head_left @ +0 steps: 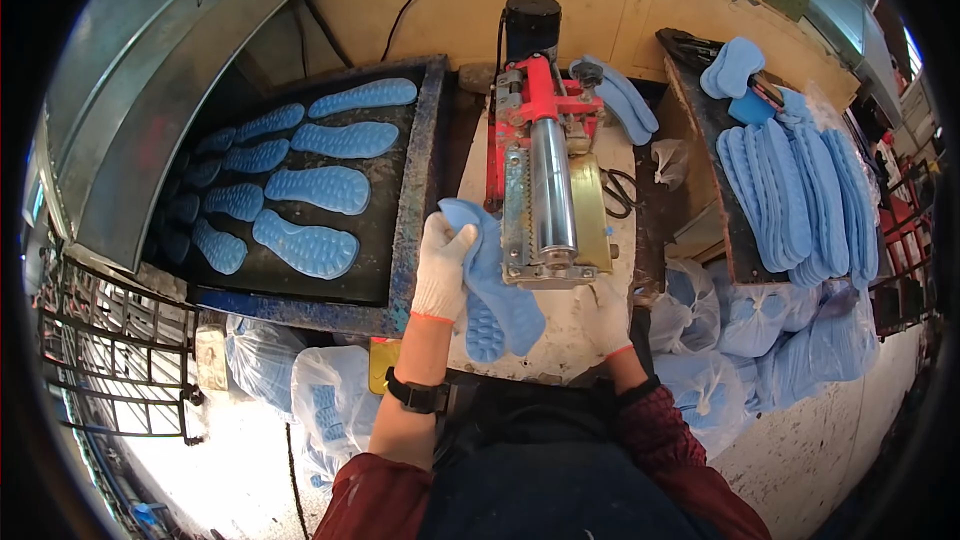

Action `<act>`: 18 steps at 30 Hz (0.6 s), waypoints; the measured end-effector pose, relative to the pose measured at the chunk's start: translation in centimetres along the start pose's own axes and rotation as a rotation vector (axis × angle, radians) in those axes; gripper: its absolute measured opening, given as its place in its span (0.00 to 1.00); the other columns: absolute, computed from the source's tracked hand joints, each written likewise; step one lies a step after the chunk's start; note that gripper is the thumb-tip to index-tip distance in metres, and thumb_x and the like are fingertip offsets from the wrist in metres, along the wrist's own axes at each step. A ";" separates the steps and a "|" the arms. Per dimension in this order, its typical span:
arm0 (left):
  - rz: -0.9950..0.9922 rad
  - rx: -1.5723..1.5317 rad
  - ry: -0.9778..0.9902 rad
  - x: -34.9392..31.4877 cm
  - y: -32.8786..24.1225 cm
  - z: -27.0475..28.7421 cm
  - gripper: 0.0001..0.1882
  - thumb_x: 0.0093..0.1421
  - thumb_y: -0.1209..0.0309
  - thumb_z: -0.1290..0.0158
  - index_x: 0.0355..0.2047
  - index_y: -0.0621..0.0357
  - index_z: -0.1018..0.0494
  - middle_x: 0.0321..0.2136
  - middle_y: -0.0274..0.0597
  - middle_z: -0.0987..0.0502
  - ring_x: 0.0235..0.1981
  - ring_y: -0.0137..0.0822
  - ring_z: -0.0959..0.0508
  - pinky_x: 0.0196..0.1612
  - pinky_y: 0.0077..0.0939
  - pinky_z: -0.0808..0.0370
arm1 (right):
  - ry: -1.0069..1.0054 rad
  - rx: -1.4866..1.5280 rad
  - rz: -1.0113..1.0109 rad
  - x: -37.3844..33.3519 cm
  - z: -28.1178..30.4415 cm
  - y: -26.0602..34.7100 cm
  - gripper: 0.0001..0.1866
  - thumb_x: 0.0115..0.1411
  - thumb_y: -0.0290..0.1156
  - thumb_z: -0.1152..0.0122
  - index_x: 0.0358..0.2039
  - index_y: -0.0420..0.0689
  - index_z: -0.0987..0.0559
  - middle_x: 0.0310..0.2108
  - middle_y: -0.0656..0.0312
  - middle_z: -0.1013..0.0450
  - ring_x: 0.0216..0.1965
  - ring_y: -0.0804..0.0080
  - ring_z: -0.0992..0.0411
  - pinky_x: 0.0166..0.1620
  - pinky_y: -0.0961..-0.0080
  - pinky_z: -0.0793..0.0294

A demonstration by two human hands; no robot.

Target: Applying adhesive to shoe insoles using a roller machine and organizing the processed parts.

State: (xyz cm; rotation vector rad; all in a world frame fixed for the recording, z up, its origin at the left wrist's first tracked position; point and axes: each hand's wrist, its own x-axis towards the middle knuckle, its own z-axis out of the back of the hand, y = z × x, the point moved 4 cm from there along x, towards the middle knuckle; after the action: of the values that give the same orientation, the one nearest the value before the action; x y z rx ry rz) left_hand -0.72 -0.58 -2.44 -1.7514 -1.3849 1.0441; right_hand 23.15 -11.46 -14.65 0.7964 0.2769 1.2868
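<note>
Just left hand (443,265) gripping blue sole (495,285).

I see a blue shoe sole (492,285), soft, with a bumpy tread, hanging near the middle of the scene. Its far end sits pinched at the left side of the roller; its near end droops toward me, tread partly showing.

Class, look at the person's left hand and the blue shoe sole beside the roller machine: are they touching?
Touching. The head view shows the gloved left hand gripping the upper end of the blue shoe sole, fingers wrapped over its edge.
</note>
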 end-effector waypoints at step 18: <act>0.205 -0.028 0.160 -5.0 2.5 4.6 0.22 0.67 0.71 0.56 0.59 0.67 0.38 0.48 0.55 0.26 0.45 0.40 0.22 0.45 0.33 0.24 | 0.755 0.985 -0.329 -1.2 0.2 11.2 0.19 0.60 0.30 0.37 0.50 0.37 0.25 0.43 0.62 0.24 0.43 0.77 0.27 0.48 0.76 0.26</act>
State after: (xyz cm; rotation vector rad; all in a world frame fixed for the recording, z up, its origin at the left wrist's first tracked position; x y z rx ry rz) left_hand -4.28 -5.90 -5.85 -1.9841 -1.1452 0.9694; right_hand 14.62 -11.91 -7.36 0.9726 1.6666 1.0485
